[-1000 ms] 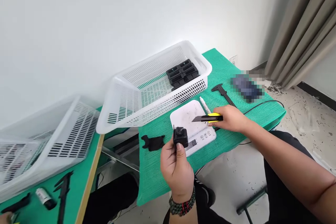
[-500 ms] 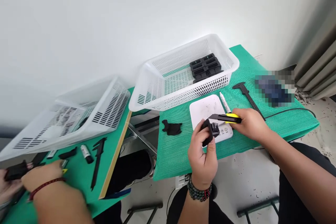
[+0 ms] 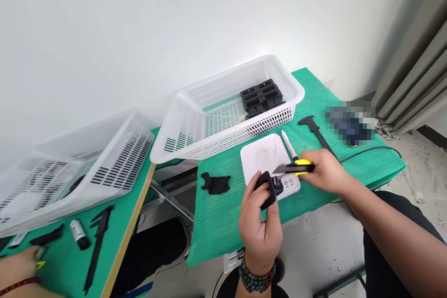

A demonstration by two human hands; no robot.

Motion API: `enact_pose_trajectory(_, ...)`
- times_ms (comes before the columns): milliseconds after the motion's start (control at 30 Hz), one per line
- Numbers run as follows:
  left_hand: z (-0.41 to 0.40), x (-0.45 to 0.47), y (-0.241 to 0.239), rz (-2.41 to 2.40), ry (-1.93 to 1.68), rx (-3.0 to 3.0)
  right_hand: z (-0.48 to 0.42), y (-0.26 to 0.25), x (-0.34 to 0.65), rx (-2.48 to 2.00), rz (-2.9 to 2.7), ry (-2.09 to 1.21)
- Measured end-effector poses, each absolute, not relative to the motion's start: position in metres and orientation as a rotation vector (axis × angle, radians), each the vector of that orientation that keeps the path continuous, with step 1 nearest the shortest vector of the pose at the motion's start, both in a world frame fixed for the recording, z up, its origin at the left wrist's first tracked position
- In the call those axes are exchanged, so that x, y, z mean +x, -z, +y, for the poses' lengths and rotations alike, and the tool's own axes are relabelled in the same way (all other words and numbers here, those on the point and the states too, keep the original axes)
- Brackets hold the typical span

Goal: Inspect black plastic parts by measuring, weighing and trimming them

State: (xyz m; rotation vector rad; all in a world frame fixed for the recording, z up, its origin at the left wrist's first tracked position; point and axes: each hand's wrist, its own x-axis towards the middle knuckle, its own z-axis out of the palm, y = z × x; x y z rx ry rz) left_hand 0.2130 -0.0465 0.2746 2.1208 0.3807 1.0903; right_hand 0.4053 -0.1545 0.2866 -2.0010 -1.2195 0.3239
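Observation:
My left hand [image 3: 260,228], with a beaded bracelet at its wrist, grips a black plastic part [image 3: 266,192] that has a frame-like rim and a narrower block on its right side. In my right hand [image 3: 324,171] is a yellow-and-black utility knife [image 3: 303,167]. Its blade points left, just above the black part; whether the two touch I cannot tell. Beneath both hands lies a white digital scale [image 3: 260,151] with dark specks on it. A white marker [image 3: 288,143] rests along the scale's right edge.
A white basket [image 3: 223,142] holding several black parts [image 3: 261,97] stands behind the scale. A black caliper [image 3: 317,132] and a blurred-out item [image 3: 349,123] lie right. A crumpled black piece [image 3: 215,183] lies left. Another person's hand [image 3: 21,265] works at the left table.
My view has turned a little, so the tables sit lower and further left. The knife stays near the black part. The other person's hands have mostly slipped out of view at the left.

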Motion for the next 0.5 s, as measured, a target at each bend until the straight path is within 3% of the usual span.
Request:
enact_pose_trajectory(233, -0.0453, 0.2117, -0.2706, 0.324, -1.152, 2.139, -0.1503, -0.2849, 0.4039, -2.168, -1.094, -0.253)
enact_pose_trajectory(500, -0.0441, 0.2089, -0.2739, 0.458, -1.273, 2.12, -0.1545, -0.2901, 0.4003, -1.914, -1.297, -0.396)
